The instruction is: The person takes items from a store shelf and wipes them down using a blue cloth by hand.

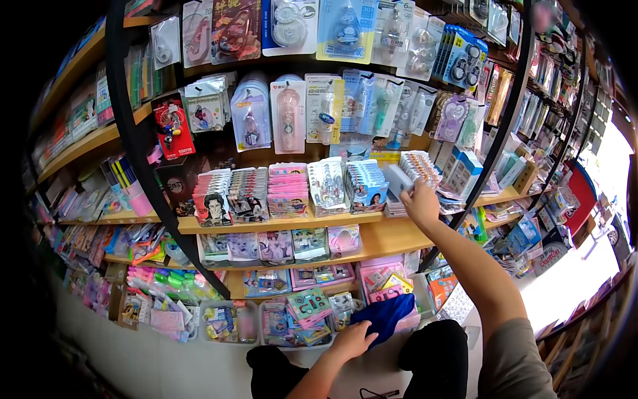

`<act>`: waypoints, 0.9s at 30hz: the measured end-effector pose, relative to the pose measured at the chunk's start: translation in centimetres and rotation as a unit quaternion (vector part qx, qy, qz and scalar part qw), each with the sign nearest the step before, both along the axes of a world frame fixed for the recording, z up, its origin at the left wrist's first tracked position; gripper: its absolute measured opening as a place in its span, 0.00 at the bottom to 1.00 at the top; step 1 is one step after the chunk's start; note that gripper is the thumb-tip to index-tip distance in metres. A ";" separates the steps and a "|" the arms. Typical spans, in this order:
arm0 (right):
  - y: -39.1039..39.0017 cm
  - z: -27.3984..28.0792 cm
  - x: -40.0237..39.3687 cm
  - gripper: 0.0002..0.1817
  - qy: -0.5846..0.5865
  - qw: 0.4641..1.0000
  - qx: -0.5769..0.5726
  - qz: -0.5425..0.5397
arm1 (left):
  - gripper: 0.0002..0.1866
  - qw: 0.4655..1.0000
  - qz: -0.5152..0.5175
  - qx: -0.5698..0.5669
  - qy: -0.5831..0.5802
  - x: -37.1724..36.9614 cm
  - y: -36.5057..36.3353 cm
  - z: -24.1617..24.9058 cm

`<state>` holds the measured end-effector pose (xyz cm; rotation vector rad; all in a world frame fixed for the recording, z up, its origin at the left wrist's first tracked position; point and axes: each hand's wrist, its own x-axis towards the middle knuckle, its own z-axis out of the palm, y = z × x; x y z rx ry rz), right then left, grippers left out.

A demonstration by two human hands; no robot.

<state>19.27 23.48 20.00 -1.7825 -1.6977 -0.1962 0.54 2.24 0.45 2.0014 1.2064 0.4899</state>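
Note:
My right hand [421, 203] is up at the right part of the wooden shelf [266, 223], its fingers closed on a pale flat box [398, 179]. That box stands between the blue packets [365, 186] and a fanned row of small packets [420, 166]. Lower down, my left hand [353, 340] grips the edge of a dark blue cloth [387, 318]. The cloth hangs over part of a bin holding pink and yellow packages [389, 282].
Blister packs [289, 116] hang above the shelf. Plastic bins of small goods [229, 322] stand on the floor [166, 359] before my knees. A black upright post [492, 146] rises right of my right hand. More stocked shelves line both sides.

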 end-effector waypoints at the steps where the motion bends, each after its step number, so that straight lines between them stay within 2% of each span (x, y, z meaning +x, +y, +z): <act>1: -0.7 -0.3 0.8 0.17 0.024 1.000 -0.001 0.019 | 0.21 0.999 0.011 -0.019 -0.048 0.2 0.2 -0.2; 3: -2.5 -1.0 2.4 0.16 0.070 0.996 -0.001 0.060 | 0.21 0.987 0.034 -0.054 -0.145 0.7 0.8 -0.8; 5: -6.4 -0.6 2.4 0.16 0.179 0.976 -0.046 0.112 | 0.19 0.958 0.077 -0.105 -0.256 0.9 1.0 0.0; 7: -9.5 -1.8 2.7 0.17 0.163 0.976 -0.031 0.141 | 0.17 0.909 0.062 -0.156 -0.382 1.3 1.9 -2.0; 8: -10.2 -3.7 3.5 0.17 0.148 0.978 -0.045 0.138 | 0.19 0.891 0.061 -0.214 -0.397 0.8 1.7 0.6; 9: -12.4 -3.4 2.5 0.16 0.091 0.987 -0.044 0.122 | 0.20 0.860 0.072 -0.246 -0.442 0.7 1.6 1.5; 11: -14.7 -6.1 1.8 0.17 0.031 0.982 -0.016 0.186 | 0.21 0.770 0.120 -0.283 -0.559 0.9 0.9 3.6; 14: -19.1 -9.0 -0.9 0.15 -0.086 0.945 -0.093 0.301 | 0.21 0.623 0.079 -0.356 -0.693 0.6 0.9 3.7; 15: -20.0 -10.0 -1.8 0.15 -0.142 0.923 -0.125 0.334 | 0.22 0.631 0.098 -0.361 -0.680 0.5 1.2 2.6; 16: -20.6 -11.6 -2.7 0.16 -0.161 0.911 -0.107 0.364 | 0.22 0.639 0.118 -0.367 -0.666 0.4 1.5 0.9; 17: -20.8 -12.6 -3.3 0.15 -0.145 0.904 -0.105 0.388 | 0.23 0.646 0.138 -0.372 -0.652 0.4 1.8 -0.5; 19: -20.5 -11.5 -3.8 0.18 -0.137 0.886 -0.167 0.410 | 0.20 0.637 0.214 -0.365 -0.644 0.1 1.8 -0.2; 21: -18.2 -10.1 -3.2 0.22 -0.089 0.923 -0.181 0.328 | 0.18 0.627 0.262 -0.366 -0.635 -0.2 1.5 0.8; 22: -17.5 -6.6 -3.5 0.26 0.003 0.945 -0.188 0.267 | 0.16 0.624 0.266 -0.369 -0.636 -0.5 1.3 1.6; 23: -14.8 -7.2 -2.5 0.29 0.032 0.971 -0.145 0.188 | 0.16 0.627 0.267 -0.364 -0.635 -0.7 1.4 1.6; 24: -12.1 -7.0 -1.4 0.33 0.065 0.983 -0.053 0.163 | 0.16 0.631 0.268 -0.359 -0.633 -0.8 1.4 1.5; 27: -5.2 -4.5 1.9 0.40 0.095 0.989 0.097 0.053 | 0.16 0.634 0.268 -0.354 -0.633 -1.2 1.3 1.3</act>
